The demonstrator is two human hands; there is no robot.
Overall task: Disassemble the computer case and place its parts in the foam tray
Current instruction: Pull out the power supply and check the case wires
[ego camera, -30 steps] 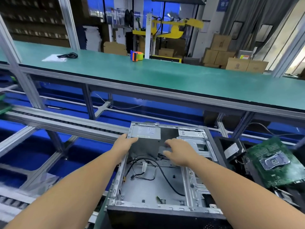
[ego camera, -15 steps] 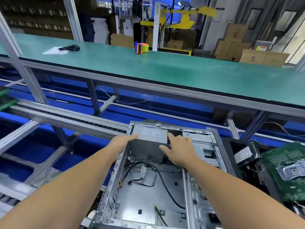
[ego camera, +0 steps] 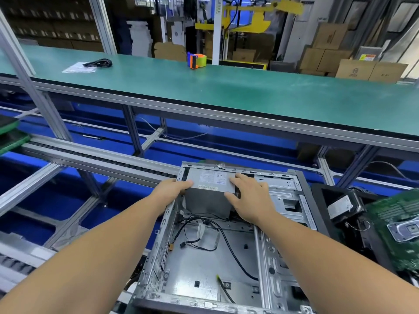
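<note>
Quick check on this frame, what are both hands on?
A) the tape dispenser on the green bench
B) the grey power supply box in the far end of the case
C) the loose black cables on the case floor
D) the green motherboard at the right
B: the left hand and the right hand grip opposite sides of the grey power supply box, which sits at the far end of the open computer case.
</note>
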